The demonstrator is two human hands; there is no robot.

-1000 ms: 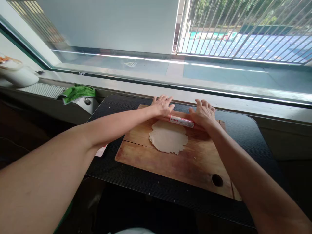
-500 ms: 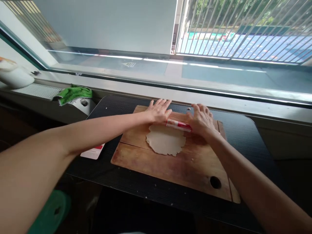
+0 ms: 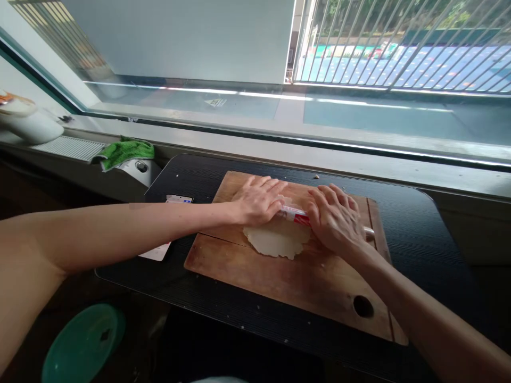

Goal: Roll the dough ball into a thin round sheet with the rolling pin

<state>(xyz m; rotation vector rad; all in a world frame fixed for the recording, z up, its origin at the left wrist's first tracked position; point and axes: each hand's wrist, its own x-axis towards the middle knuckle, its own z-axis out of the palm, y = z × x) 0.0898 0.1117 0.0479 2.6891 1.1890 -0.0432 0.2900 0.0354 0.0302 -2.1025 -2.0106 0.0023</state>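
A rolling pin with a red and white printed wrap lies across the far part of a thin, ragged-edged sheet of dough. My left hand rests on its left part, fingers stretched forward over it. My right hand presses on the right part with its fingers extended and slightly apart. A pale handle end sticks out to the right of that hand. Both palms hide much of the pin. Beneath the dough is a wooden cutting board with a round hole near its front right corner.
A black table carries the board, with crumbs scattered on it. A phone lies left of the board, partly under my left forearm. A green cloth hangs by the window ledge. Below left stands a green plastic stool or tub.
Both hands and the rolling pin have come back toward me over the dough, covering more of it. The handle end at the right now shows. The view has shifted slightly.
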